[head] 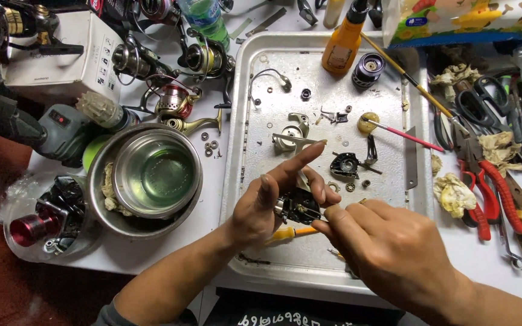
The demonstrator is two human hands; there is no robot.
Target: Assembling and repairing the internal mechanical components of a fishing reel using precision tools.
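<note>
1. The reel frame (298,206) is matt black plastic or metal, with bright metal parts.
2. The tray (394,199) is dull, scuffed, smeared metal.
3. The 2 nested bowls (152,175) are brushed steel with a soft sheen.
4. The pliers (495,193) have glossy red handles.
5. The rags (454,194) are crumpled, stained cloth or paper.
6. The table (212,211) is smooth white.

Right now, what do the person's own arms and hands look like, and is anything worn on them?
Both hands are bare: the left hand and the right hand show no gloves, rings or watch. The forearms are uncovered too. Only a dark grey sleeve edge shows on the left arm, near the picture's bottom.
</note>
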